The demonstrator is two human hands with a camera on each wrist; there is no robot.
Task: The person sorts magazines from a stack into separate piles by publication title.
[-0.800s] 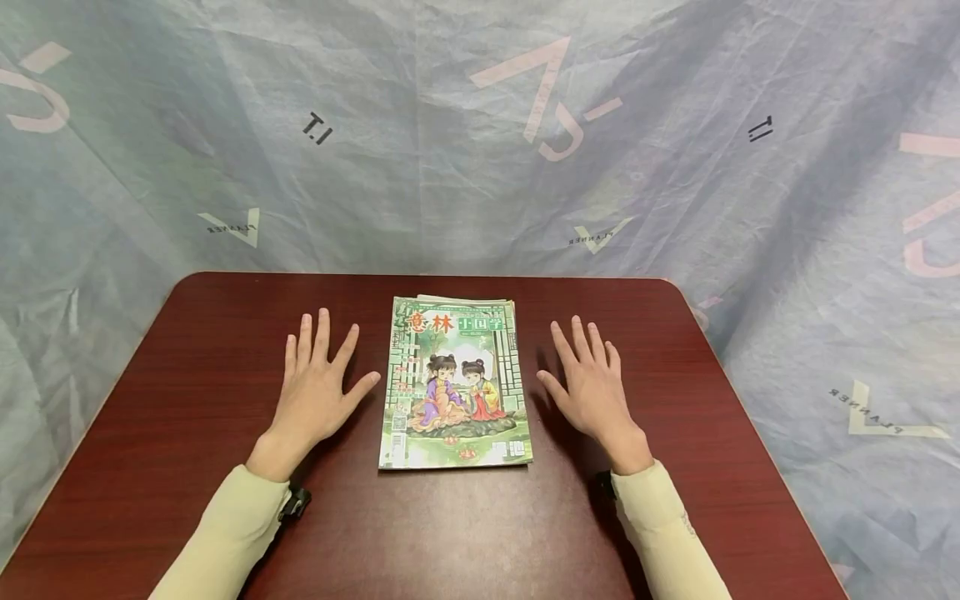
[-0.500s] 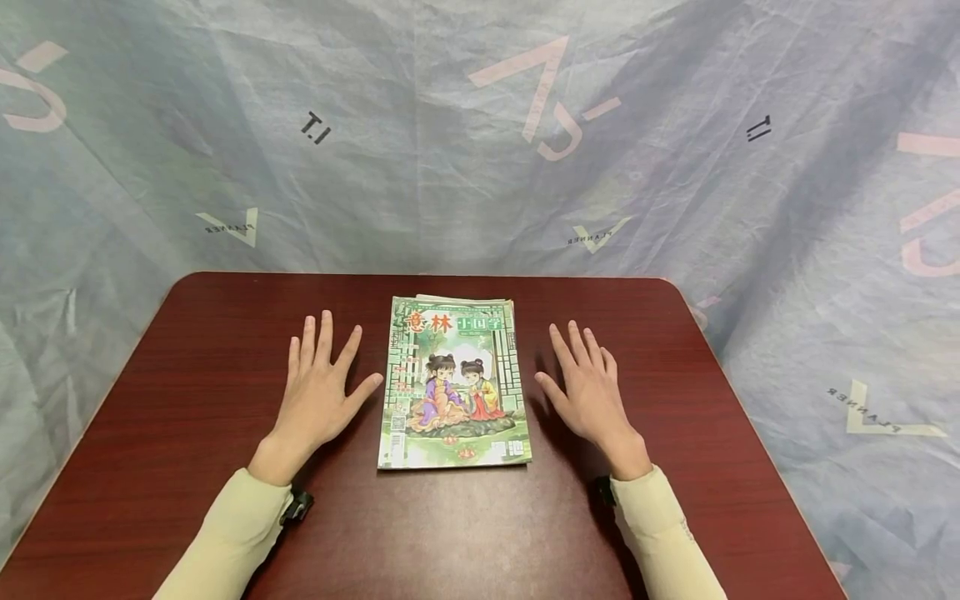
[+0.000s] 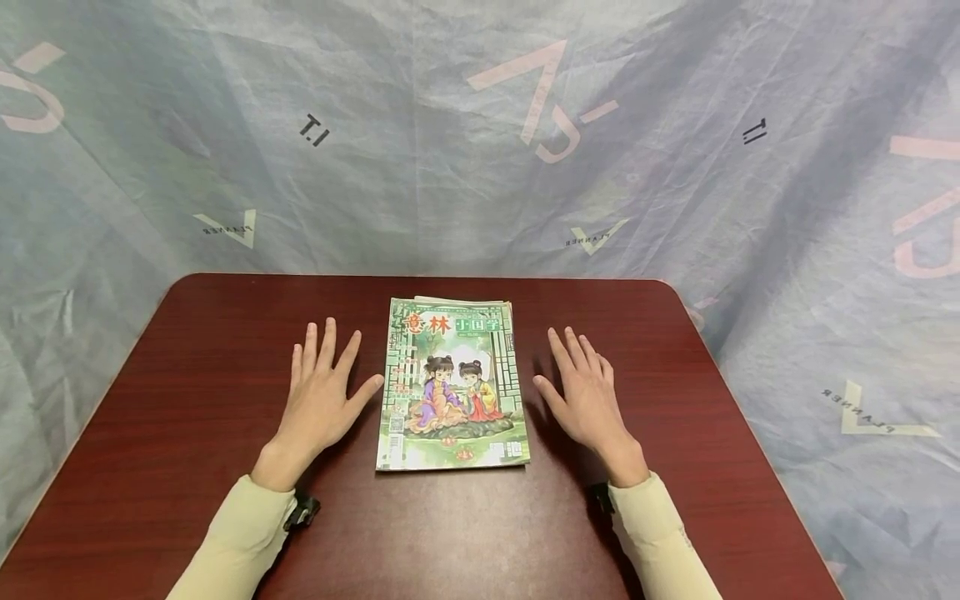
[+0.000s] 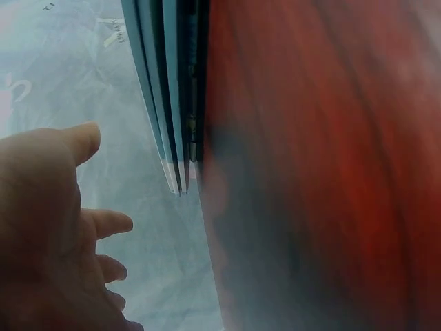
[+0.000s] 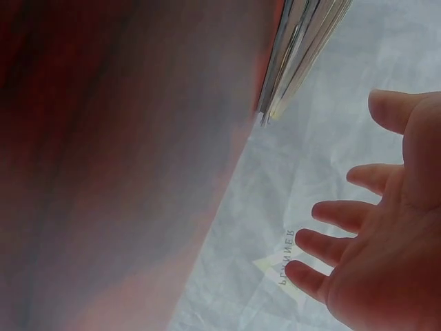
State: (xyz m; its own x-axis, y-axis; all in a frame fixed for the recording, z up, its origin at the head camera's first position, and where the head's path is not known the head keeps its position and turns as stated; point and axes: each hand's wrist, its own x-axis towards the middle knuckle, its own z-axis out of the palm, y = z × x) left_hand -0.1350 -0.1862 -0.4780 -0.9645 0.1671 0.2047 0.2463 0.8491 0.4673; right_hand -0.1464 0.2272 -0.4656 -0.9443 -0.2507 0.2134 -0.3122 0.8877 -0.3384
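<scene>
A small stack of magazines point(image 3: 453, 392) lies flat on the dark red table, its green top cover showing two cartoon children in robes. To its left is my left hand point(image 3: 318, 408), fingers spread and straight, thumb tip right at the cover's left edge in the head view. My right hand point(image 3: 588, 404) is on the other side, fingers extended, thumb toward the stack with a narrow gap. Both hands hold nothing. In the left wrist view the layered magazine edges point(image 4: 169, 89) stand beyond my thumb; the right wrist view shows the stack's other side point(image 5: 300, 62) and my open palm point(image 5: 393, 262).
The table point(image 3: 465, 542) has rounded far corners and reaches toward me. Behind and beside it hangs a grey printed cloth point(image 3: 420, 150). A dark band with a small device point(image 3: 302, 512) sits at my left wrist, another point(image 3: 602, 498) at my right.
My left hand has shifted slightly right, its thumb closer to the magazines. My right hand has drawn a little nearer to me, its fingers closer together. The stack stays put.
</scene>
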